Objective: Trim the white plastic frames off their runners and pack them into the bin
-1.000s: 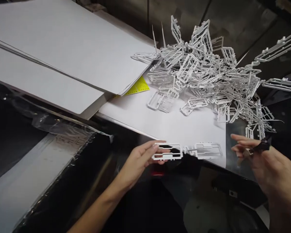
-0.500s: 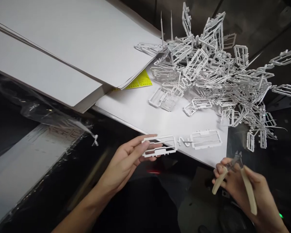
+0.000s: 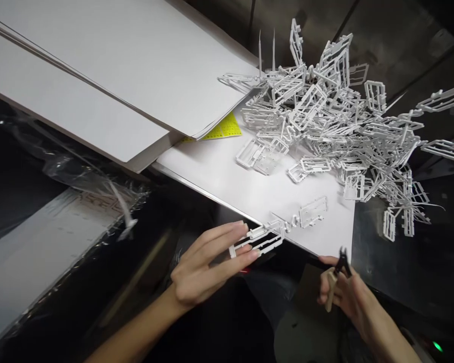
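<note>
Between the thumb and fingers of my left hand is one end of a white plastic sprue piece, made of two rectangular frames joined by a curled runner. It is tilted over the front edge of the white table. My right hand is wrapped round a pair of nippers with cream handles and dark jaws. The nippers point upward, close to the table's corner and apart from the sprue piece. Part of their handles is hidden by the hand.
A large tangled heap of white sprues covers the table's right side and overhangs it. Stacked white sheets lie at the upper left, over a yellow printed sheet. Clear plastic wrapping hangs at the left.
My left hand has turned over, tilting the sprue piece and shifting it slightly. My right hand has moved left, rotating the nippers, whose handles now look closer together.
</note>
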`<act>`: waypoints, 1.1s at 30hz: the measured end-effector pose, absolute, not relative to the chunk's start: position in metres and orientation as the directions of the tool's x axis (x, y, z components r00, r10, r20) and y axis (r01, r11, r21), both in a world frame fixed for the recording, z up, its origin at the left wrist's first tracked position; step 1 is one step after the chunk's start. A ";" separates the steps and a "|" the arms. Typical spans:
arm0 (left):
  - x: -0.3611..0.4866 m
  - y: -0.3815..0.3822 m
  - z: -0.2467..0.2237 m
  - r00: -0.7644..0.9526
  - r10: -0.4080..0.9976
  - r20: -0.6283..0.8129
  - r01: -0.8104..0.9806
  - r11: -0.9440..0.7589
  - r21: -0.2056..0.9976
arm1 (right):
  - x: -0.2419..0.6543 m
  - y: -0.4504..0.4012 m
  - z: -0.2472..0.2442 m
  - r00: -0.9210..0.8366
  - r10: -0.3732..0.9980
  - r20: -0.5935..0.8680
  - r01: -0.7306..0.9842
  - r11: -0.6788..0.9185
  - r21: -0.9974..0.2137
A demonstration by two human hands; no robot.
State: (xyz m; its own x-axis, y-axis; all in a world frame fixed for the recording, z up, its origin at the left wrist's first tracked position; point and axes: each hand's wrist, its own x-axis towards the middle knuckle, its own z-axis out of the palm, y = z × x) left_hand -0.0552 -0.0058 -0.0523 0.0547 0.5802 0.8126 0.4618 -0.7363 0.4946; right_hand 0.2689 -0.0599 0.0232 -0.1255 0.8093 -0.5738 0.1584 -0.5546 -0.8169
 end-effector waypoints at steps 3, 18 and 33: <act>-0.054 -0.011 -0.067 0.000 0.631 0.776 0.375 -0.719 0.585 | 0.247 -0.055 0.023 -0.232 0.794 -0.561 0.375 -0.459 -0.805; -0.060 -0.020 -0.077 -0.129 0.768 0.627 0.231 -0.592 0.772 | 0.193 0.003 0.014 -0.368 0.836 -0.407 0.500 -0.191 -0.845; -0.058 -0.015 -0.075 -0.125 0.748 0.652 0.183 -0.628 0.756 | 0.194 0.003 0.019 -0.388 0.835 -0.389 0.509 -0.158 -0.846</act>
